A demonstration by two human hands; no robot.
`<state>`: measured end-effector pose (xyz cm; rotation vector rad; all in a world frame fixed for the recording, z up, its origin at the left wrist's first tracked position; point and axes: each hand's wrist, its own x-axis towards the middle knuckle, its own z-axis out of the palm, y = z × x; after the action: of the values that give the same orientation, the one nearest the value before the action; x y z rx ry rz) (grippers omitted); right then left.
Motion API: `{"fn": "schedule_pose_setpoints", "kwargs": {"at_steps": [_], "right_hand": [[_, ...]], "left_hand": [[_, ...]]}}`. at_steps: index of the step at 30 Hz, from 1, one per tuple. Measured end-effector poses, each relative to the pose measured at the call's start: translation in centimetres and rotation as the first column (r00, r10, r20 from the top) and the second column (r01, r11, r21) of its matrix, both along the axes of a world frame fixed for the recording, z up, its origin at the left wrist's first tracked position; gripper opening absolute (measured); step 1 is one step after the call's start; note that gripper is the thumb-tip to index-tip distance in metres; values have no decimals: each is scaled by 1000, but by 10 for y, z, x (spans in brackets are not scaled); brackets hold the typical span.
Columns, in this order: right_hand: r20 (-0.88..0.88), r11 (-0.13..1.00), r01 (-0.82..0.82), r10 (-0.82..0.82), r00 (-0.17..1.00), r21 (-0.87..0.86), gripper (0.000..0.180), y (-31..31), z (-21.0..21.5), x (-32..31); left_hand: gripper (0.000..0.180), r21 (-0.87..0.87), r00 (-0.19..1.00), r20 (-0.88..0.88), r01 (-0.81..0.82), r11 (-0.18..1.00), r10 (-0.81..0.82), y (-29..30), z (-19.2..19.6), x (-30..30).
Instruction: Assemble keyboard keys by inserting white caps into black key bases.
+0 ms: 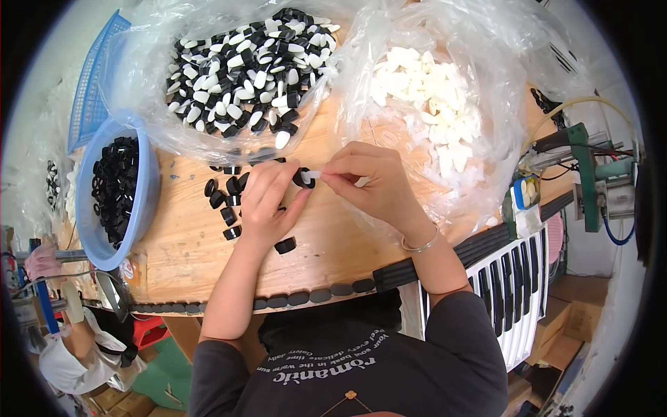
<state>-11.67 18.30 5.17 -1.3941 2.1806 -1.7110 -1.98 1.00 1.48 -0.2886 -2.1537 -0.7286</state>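
Over the middle of the wooden table, my left hand (pixel 267 198) is closed, pinching a black round cap (pixel 299 179). A small white piece (pixel 313 174) sits at the cap's opening, its outer end between the thumb and fingers of my right hand (pixel 372 182). How deep the piece is in the cap, I cannot tell. Several loose black caps (pixel 228 216) lie around my left hand, and one more black cap (pixel 285 245) is just below it. Beyond my hands, an open plastic bag holds a heap of black caps with white pieces (pixel 246 73). White pieces (pixel 434 97) fill another bag at right.
A blue bowl (pixel 144 208) of black caps stands at left, with a blue basket (pixel 94 83) behind it. Dark padding (pixel 319 295) lines the table's near edge. At right are a green metal fixture (pixel 586 177) and a piano-key-patterned thing (pixel 511 285). Another person (pixel 76 361) is at lower left.
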Motion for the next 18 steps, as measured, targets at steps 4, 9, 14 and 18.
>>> {"fn": "schedule_pose_setpoints", "kwargs": {"at_steps": [4,9,14,18], "right_hand": [[23,1000,-15,15,1000,10,4,0,-1,1],[-53,993,-58,64,997,105,4,2,-3,3],[74,995,3,-10,997,97,6,-2,5,14],[211,998,-51,59,976,-43,6,-2,3,10]], "left_hand": [[47,-45,1000,1,-6,999,6,1,0,0],[46,-118,1000,9,29,993,-29,5,2,1],[45,-44,998,8,66,997,-66,10,-2,1],[43,60,999,-1,35,998,-35,10,-1,0]]}}
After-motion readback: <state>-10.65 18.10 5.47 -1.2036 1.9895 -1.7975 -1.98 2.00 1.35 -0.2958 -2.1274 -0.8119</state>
